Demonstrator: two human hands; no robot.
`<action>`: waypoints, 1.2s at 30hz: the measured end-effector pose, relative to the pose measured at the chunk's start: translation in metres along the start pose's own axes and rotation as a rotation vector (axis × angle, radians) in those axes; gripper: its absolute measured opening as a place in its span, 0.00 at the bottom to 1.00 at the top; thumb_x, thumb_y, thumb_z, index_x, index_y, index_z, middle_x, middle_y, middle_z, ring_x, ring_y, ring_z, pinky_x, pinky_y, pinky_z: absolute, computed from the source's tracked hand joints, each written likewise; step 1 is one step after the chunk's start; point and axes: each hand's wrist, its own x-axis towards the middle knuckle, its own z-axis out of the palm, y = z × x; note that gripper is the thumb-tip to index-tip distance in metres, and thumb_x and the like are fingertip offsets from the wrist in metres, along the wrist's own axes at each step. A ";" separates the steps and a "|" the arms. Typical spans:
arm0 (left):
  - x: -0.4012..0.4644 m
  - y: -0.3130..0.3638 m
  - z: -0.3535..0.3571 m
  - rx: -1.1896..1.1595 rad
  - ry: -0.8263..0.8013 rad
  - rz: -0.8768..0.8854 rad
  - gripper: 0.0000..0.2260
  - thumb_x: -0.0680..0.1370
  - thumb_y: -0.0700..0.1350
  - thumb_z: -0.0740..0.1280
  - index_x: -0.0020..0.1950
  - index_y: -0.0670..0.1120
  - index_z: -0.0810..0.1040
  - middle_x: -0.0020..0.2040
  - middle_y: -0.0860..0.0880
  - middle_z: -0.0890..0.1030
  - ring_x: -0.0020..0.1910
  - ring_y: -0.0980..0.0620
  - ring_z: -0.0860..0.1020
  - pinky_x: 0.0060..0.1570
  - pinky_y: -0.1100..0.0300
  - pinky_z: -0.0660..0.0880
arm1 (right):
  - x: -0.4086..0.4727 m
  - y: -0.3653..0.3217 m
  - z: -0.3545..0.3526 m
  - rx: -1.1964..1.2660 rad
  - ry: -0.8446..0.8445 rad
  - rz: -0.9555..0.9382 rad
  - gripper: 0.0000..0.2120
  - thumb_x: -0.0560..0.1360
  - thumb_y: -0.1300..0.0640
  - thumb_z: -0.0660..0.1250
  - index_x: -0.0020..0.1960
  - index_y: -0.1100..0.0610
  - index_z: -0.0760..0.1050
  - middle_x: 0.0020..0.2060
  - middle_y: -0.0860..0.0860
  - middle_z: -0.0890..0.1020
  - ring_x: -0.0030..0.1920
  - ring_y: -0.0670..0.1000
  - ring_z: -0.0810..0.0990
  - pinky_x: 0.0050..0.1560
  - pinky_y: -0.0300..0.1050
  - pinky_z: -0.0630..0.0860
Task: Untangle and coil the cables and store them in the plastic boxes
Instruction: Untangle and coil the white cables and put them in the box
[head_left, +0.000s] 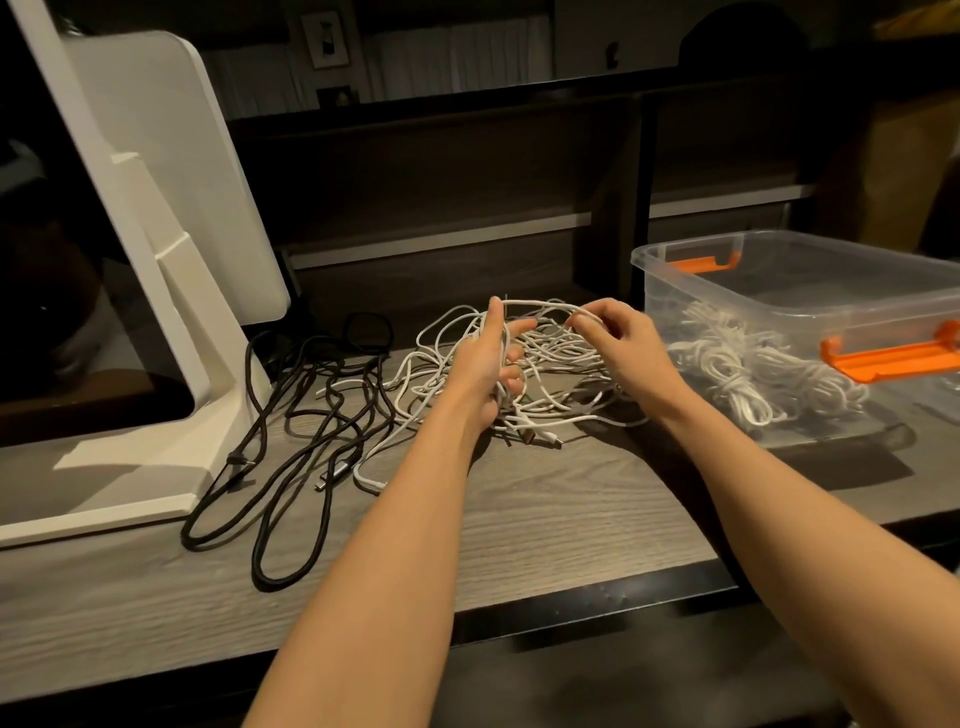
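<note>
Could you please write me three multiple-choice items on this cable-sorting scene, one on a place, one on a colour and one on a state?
1. Where do the black cables lie?
A. Inside the box
B. On the desk, left of the white tangle
C. Over the person's right arm

2. What colour are the latches of the clear plastic box?
A. Orange
B. Blue
C. Green

3. What is the left hand doing?
A. Resting flat on the desk
B. Holding the box lid
C. Gripping loops of the white cables

Answers:
1 B: they sprawl on the desk beside the white monitor stand.
2 A: both latches show orange.
3 C: its fingers curl round white loops while the right hand pinches a strand.
</note>
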 end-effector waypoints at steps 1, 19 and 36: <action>0.000 0.001 0.000 -0.042 -0.003 -0.010 0.23 0.81 0.62 0.54 0.53 0.45 0.79 0.29 0.53 0.66 0.22 0.60 0.60 0.21 0.69 0.60 | -0.001 -0.002 0.000 0.021 -0.008 -0.001 0.05 0.79 0.56 0.64 0.48 0.56 0.77 0.36 0.47 0.76 0.34 0.37 0.72 0.37 0.28 0.69; -0.012 0.005 0.010 0.118 -0.224 -0.094 0.28 0.83 0.62 0.42 0.45 0.43 0.71 0.30 0.49 0.73 0.20 0.58 0.62 0.20 0.67 0.59 | -0.003 -0.007 -0.007 -0.578 -0.299 -0.131 0.13 0.78 0.51 0.63 0.34 0.46 0.70 0.38 0.43 0.67 0.50 0.49 0.64 0.57 0.51 0.60; 0.005 -0.005 0.024 0.305 0.275 0.027 0.08 0.83 0.41 0.51 0.62 0.42 0.61 0.52 0.43 0.72 0.51 0.49 0.74 0.41 0.57 0.70 | -0.011 -0.026 0.002 -0.087 -0.693 -0.029 0.15 0.77 0.57 0.66 0.32 0.58 0.77 0.24 0.45 0.73 0.28 0.43 0.69 0.34 0.32 0.67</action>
